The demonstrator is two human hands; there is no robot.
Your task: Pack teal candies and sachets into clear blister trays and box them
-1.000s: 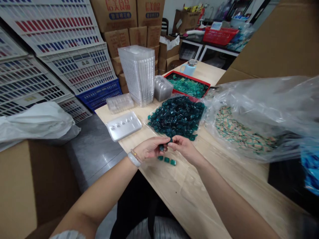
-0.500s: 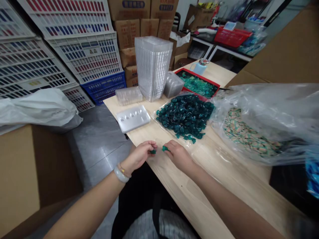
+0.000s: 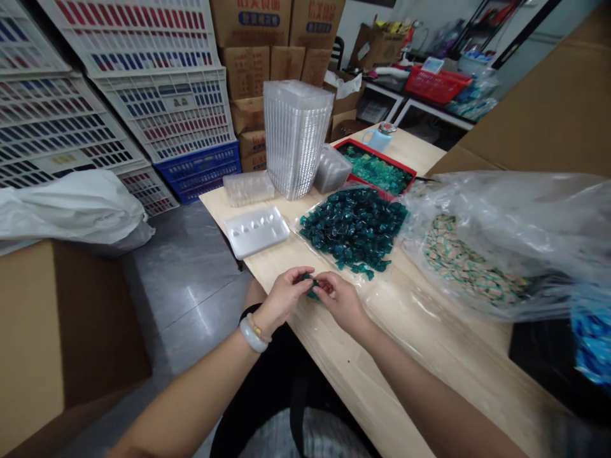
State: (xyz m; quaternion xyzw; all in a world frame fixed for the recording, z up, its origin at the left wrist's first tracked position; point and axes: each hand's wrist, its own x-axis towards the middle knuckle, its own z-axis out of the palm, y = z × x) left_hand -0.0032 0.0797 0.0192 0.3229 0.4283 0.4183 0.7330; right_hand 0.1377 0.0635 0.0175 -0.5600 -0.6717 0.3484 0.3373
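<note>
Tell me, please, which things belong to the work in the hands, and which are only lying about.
In the work: left hand, right hand, teal piece between them, bag of teal pieces.
Lying about: white tray, stack of clear trays, red tray, mug.

One head-worn camera looks forward and down from close above the left hand and right hand, along the wooden table toward the far end, with stacked plastic crates at far left.
</note>
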